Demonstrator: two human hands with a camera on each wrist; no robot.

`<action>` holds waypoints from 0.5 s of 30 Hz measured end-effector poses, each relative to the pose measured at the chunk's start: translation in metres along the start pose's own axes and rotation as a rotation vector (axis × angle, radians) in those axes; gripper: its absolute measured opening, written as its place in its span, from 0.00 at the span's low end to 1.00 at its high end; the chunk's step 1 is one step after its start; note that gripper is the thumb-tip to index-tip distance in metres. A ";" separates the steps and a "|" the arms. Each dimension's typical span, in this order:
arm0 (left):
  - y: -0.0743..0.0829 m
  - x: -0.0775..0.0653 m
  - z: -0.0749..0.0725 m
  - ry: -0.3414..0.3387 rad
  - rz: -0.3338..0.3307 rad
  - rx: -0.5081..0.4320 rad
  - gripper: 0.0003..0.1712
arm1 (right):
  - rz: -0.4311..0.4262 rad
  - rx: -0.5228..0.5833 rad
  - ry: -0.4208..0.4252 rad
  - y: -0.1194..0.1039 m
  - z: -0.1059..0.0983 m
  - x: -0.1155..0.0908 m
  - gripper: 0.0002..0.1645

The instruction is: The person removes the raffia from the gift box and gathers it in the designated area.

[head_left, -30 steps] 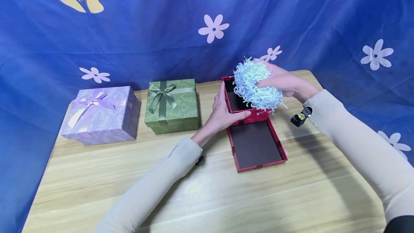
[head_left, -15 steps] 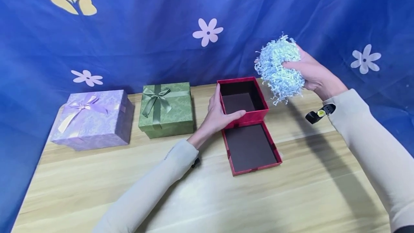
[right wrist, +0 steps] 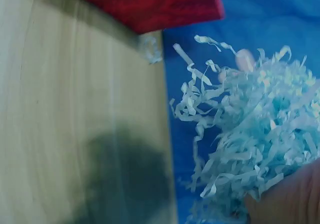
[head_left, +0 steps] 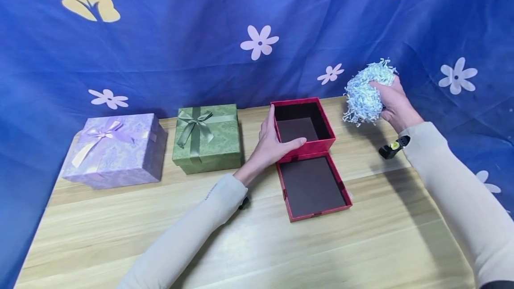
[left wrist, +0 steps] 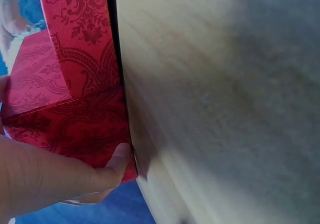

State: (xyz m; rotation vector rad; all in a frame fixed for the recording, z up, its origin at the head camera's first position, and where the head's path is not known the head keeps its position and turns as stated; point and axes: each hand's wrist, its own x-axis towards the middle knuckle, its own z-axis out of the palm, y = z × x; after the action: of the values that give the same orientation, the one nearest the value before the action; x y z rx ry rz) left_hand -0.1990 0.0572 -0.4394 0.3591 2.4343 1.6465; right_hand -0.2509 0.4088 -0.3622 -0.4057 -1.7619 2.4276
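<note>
My left hand (head_left: 271, 145) grips the near left corner of the red box (head_left: 317, 147), thumb on its front and fingers along its left side. The dark inside of the box shows no paper in the head view. Its red lid (head_left: 315, 186) lies flat, inside up, at the front of the box. To the right of the box and above the table, my right hand (head_left: 398, 104) holds a bunch of light-blue shredded paper (head_left: 363, 97). Loose strands (right wrist: 192, 103) hang from the bunch in the right wrist view; the paper hides some fingers.
On the left stand a green gift box (head_left: 218, 146) with a bow and a lilac gift box (head_left: 132, 155) with a ribbon. A blue flowered curtain (head_left: 176, 57) hangs behind the wooden table (head_left: 249, 258). A small shred (right wrist: 151, 48) lies by the red box.
My right hand has carried the shredded paper from over the red box out to the right, then lowered it a little. The left hand has kept its hold on the box.
</note>
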 end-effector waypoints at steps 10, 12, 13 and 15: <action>-0.001 -0.002 -0.009 0.012 0.016 -0.010 0.78 | 0.176 -0.170 0.327 0.040 0.013 0.045 0.65; -0.001 -0.002 -0.008 0.003 0.022 -0.017 0.78 | 0.212 -0.197 0.360 0.044 0.012 0.049 0.68; 0.000 -0.003 -0.008 -0.002 0.024 -0.021 0.78 | 0.221 -0.210 0.373 0.046 0.011 0.050 0.69; 0.000 -0.003 -0.007 -0.013 0.024 -0.022 0.79 | 0.229 -0.247 0.386 0.049 0.011 0.052 0.68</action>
State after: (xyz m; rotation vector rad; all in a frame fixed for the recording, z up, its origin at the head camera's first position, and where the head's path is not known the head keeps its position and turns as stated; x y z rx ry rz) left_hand -0.1982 0.0498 -0.4365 0.3960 2.4101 1.6737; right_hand -0.3005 0.3961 -0.4126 -1.0754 -1.9193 2.0735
